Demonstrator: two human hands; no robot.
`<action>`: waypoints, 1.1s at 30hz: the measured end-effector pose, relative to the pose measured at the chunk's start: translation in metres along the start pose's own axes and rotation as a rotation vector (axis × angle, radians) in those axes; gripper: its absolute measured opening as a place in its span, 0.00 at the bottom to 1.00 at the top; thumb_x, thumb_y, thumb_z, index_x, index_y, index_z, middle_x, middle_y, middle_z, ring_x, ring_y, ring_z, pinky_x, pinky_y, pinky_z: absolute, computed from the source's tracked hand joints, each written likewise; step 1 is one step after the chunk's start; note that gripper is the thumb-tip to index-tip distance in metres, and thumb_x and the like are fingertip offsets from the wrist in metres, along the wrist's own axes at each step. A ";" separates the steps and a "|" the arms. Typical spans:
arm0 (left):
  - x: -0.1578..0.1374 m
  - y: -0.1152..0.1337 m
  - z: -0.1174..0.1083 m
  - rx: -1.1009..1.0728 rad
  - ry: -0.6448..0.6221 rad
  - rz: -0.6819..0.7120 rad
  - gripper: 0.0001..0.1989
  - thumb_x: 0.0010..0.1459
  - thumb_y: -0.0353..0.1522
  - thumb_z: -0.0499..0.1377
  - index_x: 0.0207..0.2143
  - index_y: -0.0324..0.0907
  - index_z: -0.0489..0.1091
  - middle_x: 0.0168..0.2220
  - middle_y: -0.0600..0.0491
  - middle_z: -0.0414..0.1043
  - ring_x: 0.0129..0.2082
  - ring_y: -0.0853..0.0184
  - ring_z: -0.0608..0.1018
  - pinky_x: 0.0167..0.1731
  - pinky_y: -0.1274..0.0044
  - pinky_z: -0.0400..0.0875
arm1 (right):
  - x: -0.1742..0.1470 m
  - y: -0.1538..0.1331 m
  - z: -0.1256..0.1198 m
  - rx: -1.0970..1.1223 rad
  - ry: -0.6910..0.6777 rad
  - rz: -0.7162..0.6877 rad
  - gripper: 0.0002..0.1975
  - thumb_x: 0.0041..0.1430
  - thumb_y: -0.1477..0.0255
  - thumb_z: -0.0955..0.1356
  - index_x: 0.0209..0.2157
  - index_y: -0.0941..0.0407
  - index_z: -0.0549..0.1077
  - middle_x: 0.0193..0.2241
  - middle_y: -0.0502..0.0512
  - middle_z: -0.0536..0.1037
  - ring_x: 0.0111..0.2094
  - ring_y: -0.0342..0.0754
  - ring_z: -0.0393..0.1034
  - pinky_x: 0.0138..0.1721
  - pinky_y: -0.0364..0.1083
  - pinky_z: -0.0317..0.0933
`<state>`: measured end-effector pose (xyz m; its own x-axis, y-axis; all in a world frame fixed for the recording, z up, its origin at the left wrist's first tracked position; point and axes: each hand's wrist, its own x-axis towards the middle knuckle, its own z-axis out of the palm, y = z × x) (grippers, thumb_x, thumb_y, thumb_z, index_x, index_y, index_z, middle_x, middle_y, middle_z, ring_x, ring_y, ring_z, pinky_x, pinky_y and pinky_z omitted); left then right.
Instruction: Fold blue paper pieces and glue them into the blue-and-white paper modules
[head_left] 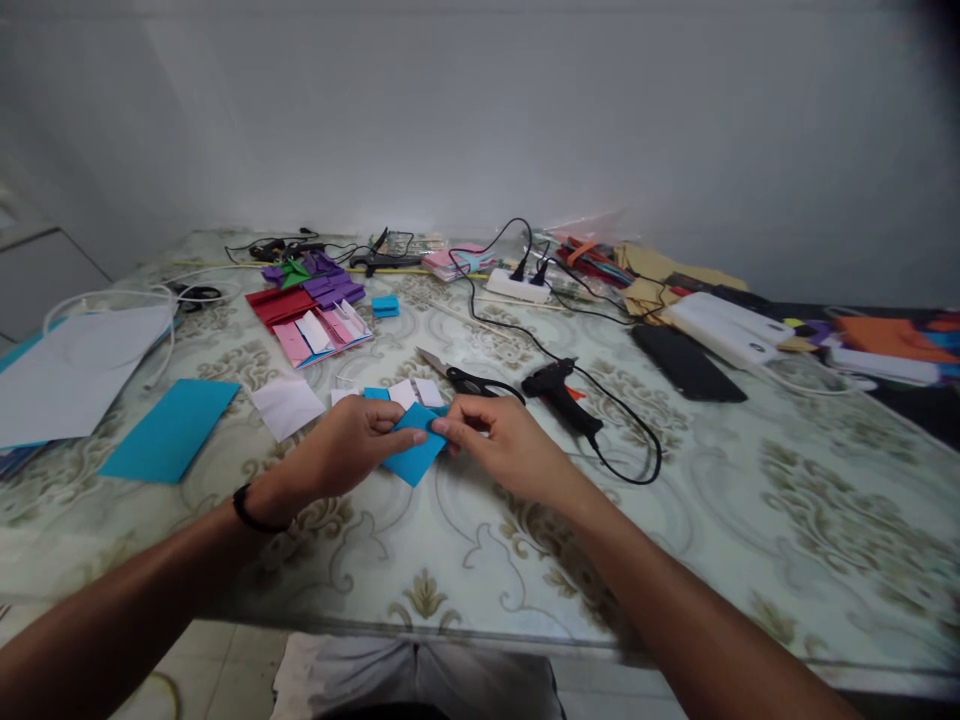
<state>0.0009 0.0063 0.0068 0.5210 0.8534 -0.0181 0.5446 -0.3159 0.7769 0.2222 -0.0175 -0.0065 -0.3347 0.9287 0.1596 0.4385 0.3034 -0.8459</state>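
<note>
Left hand (352,440): thumb extended across the upper face of a small bright-blue paper square (412,462), other fingers curled at its left edge; pinching it. Right hand (499,430): thumb and curled fingers pinched on the square's right side. The square lies between the two hands, thumb tips close together on it, one corner pointing toward the body. Just beyond the fingers: small white folded paper pieces (402,394). Farther out, beyond the right hand: metal-bladed scissors with black handles (480,383); right of these, a black glue gun with a cord (564,392). Left of the left hand: a white paper square (287,407), then a bright-blue rectangular paper sheet (172,430), both flat on the floral-patterned tabletop (420,560).
</note>
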 end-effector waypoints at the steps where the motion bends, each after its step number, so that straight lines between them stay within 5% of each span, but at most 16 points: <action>1: 0.000 0.000 0.000 -0.002 -0.002 0.001 0.24 0.60 0.43 0.59 0.21 0.43 0.49 0.22 0.60 0.43 0.23 0.73 0.52 0.23 0.76 0.43 | 0.000 0.000 0.000 -0.012 0.001 -0.013 0.19 0.68 0.62 0.68 0.23 0.56 0.71 0.20 0.48 0.72 0.24 0.43 0.62 0.28 0.44 0.53; 6: 0.001 -0.002 0.001 -0.032 0.034 -0.005 0.25 0.59 0.43 0.60 0.21 0.43 0.48 0.21 0.60 0.43 0.22 0.74 0.52 0.22 0.77 0.44 | 0.000 0.000 -0.001 0.042 0.005 -0.013 0.18 0.67 0.61 0.68 0.25 0.56 0.73 0.22 0.50 0.75 0.26 0.44 0.65 0.30 0.44 0.56; 13: -0.001 -0.002 0.001 -0.207 0.019 0.010 0.22 0.63 0.46 0.61 0.24 0.40 0.63 0.22 0.59 0.60 0.22 0.73 0.61 0.22 0.79 0.53 | -0.001 0.000 -0.006 0.213 0.034 -0.078 0.13 0.66 0.63 0.69 0.30 0.56 0.74 0.26 0.50 0.75 0.28 0.44 0.66 0.32 0.44 0.61; 18: -0.003 0.000 0.001 -0.245 0.014 0.005 0.22 0.62 0.46 0.62 0.24 0.40 0.62 0.22 0.58 0.58 0.23 0.73 0.60 0.21 0.79 0.52 | -0.001 -0.001 -0.005 0.252 0.035 -0.085 0.14 0.65 0.62 0.69 0.29 0.56 0.73 0.26 0.50 0.74 0.28 0.44 0.65 0.32 0.44 0.60; 24: -0.003 0.000 0.006 -0.190 0.032 0.045 0.27 0.62 0.44 0.63 0.21 0.43 0.51 0.22 0.60 0.46 0.23 0.74 0.52 0.20 0.79 0.45 | -0.001 -0.002 0.000 0.225 0.080 -0.076 0.11 0.65 0.63 0.70 0.32 0.55 0.74 0.27 0.50 0.75 0.30 0.45 0.67 0.33 0.44 0.62; 33: -0.004 -0.003 0.010 -0.181 0.004 0.046 0.24 0.63 0.43 0.61 0.22 0.42 0.53 0.23 0.60 0.47 0.23 0.74 0.53 0.22 0.78 0.47 | -0.002 0.000 0.008 0.248 0.137 -0.107 0.07 0.64 0.67 0.69 0.33 0.55 0.74 0.29 0.50 0.74 0.32 0.45 0.67 0.34 0.45 0.60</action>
<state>0.0038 -0.0003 -0.0014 0.5395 0.8417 0.0224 0.3932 -0.2754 0.8772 0.2165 -0.0208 -0.0111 -0.2446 0.9196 0.3075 0.1840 0.3554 -0.9164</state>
